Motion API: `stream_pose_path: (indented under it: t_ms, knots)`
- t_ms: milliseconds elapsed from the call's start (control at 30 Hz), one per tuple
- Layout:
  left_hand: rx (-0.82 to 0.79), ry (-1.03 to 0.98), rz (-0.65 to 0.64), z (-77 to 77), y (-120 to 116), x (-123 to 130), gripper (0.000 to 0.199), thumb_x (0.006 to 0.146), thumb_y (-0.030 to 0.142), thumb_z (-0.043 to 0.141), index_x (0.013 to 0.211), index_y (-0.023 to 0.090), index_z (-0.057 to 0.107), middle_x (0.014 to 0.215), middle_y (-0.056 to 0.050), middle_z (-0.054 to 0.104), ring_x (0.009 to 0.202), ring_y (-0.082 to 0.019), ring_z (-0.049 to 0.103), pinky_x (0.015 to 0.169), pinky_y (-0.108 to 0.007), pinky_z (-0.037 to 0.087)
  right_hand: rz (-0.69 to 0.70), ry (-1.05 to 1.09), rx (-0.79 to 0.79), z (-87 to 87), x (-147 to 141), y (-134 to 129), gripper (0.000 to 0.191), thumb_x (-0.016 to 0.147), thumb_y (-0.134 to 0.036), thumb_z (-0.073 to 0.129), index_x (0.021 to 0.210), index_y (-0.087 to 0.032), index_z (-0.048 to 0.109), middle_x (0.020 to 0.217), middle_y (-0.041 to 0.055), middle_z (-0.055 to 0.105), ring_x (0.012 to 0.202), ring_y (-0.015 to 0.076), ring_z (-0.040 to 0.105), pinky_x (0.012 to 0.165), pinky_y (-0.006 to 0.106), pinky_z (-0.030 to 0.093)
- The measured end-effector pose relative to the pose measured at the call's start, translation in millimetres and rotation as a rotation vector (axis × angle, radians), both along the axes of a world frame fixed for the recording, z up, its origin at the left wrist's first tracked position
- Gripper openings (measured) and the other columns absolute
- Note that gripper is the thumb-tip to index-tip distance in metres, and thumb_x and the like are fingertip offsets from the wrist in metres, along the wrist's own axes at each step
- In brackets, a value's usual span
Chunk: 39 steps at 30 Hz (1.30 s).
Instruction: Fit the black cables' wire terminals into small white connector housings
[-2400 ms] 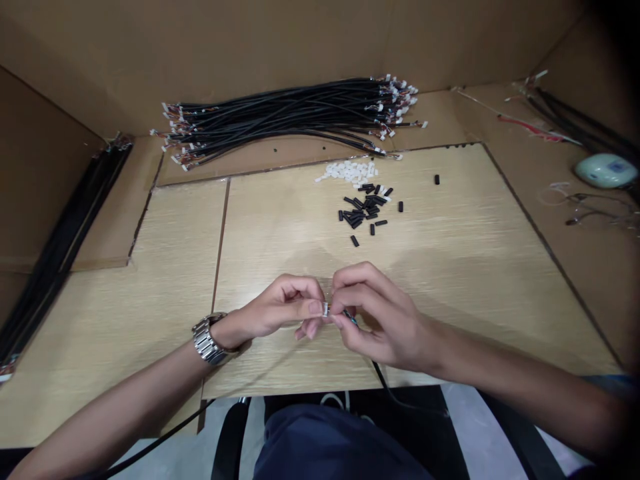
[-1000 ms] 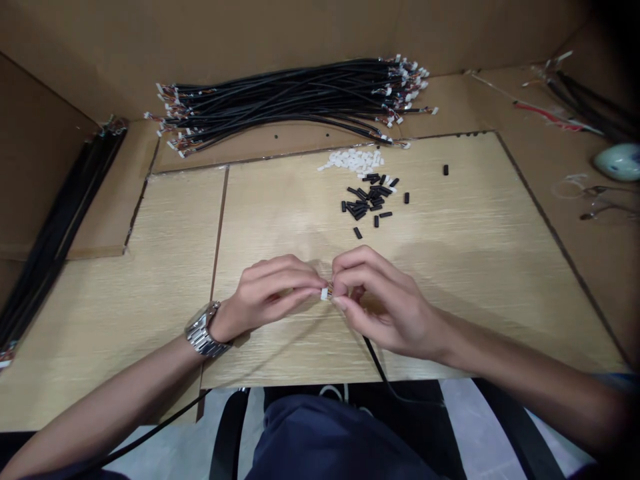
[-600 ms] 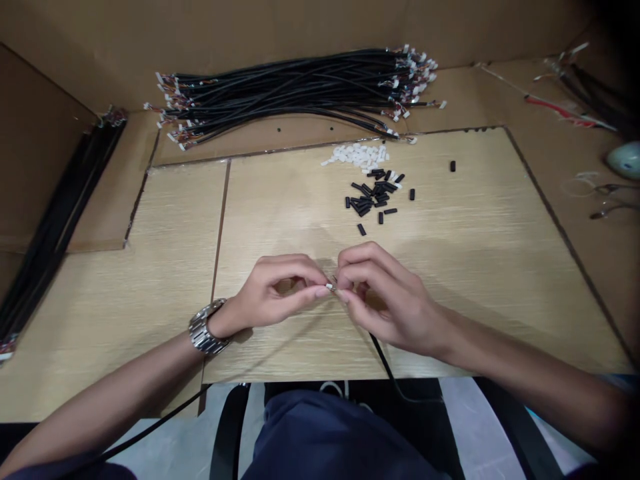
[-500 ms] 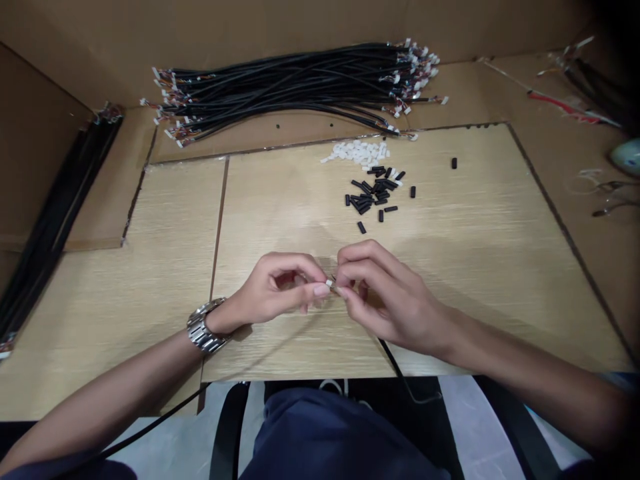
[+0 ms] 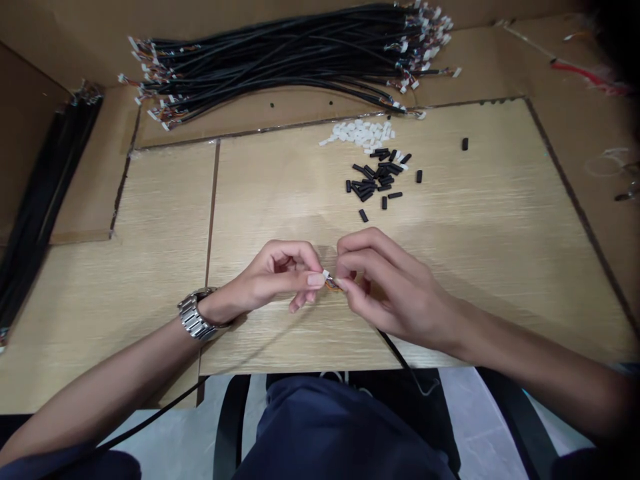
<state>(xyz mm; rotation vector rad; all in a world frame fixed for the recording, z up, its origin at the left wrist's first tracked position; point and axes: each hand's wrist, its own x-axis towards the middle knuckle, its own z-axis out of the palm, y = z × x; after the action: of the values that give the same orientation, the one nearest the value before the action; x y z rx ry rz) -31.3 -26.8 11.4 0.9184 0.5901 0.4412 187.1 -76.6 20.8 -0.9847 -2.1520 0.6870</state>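
Note:
Between thumb and forefinger, my left hand [image 5: 287,275] pinches a small white connector [image 5: 326,274]. Thin coloured wires [image 5: 332,284] run from it to the fingertips of my right hand [image 5: 387,280], which are closed on them. A black cable [image 5: 395,348] comes out from beneath my right hand and hangs over the table's front edge. Beyond my hands lies a loose pile of short black sleeves [image 5: 383,175], with a heap of small white connector housings [image 5: 363,132] just behind it.
A thick bundle of black cables [image 5: 280,63] with white connectors at both ends lies along the back. More black cables [image 5: 47,193] rest at the left. Two single black pieces [image 5: 465,143] sit right of the pile. A red-covered wire [image 5: 583,72] is at the far right.
The view has tilted slightly, so the bundle appears higher. Both hands keep their pinch, and more of the coloured wires now shows between them.

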Motion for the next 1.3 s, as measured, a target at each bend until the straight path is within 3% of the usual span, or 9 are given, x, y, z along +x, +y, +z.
stream_pose_path:
  t_ms: [167,567,733,1200,1300]
  knots:
    - [-0.022,0.003,-0.042,-0.8,3,-1,0.009,0.087,0.016,0.070,0.079,0.013,0.068,0.061,0.000,0.067,0.045,-0.005,0.057,0.042,-0.011,0.049,0.005,0.008,0.043,-1.1,0,-1,0.013,0.095,-0.010,0.049,0.103,-0.019,0.051,0.107,0.0082,0.054,0.092,0.0163,0.061,0.057,0.025,0.051]
    - [-0.007,0.033,-0.081,-0.1,5,-1,0.010,0.088,0.017,0.070,0.079,0.012,0.067,0.061,0.000,0.067,0.045,-0.005,0.057,0.043,-0.012,0.048,0.005,0.025,-0.009,-3.0,-1,1,0.009,0.095,-0.011,0.050,0.100,-0.018,0.052,0.105,0.0065,0.054,0.078,0.0121,0.057,0.055,0.025,0.049]
    - [0.019,0.091,-0.075,3.4,4,0,0.010,0.087,0.015,0.070,0.078,0.012,0.067,0.061,0.000,0.067,0.045,-0.006,0.057,0.043,-0.012,0.049,0.006,-0.003,-0.021,-2.2,-2,-1,0.009,0.096,-0.011,0.049,0.100,-0.018,0.052,0.105,0.0066,0.053,0.084,0.0137,0.057,0.057,0.025,0.048]
    - [0.108,0.103,0.011,1.7,0,5,0.015,0.085,0.021,0.073,0.077,0.011,0.065,0.062,-0.001,0.064,0.049,-0.007,0.058,0.043,-0.012,0.049,-0.029,0.336,-0.414,-5.8,-8,7,0.007,0.094,-0.015,0.054,0.089,-0.021,0.055,0.090,0.0013,0.055,0.080,0.0136,0.056,0.066,0.027,0.048]
    - [0.090,0.080,0.020,-0.2,0,4,0.014,0.087,0.020,0.072,0.078,0.012,0.066,0.060,0.000,0.064,0.047,-0.006,0.057,0.043,-0.012,0.048,-0.020,0.372,-0.435,-5.4,-6,9,0.007,0.093,-0.016,0.057,0.088,-0.020,0.057,0.089,0.0013,0.056,0.083,0.0142,0.056,0.065,0.027,0.048]
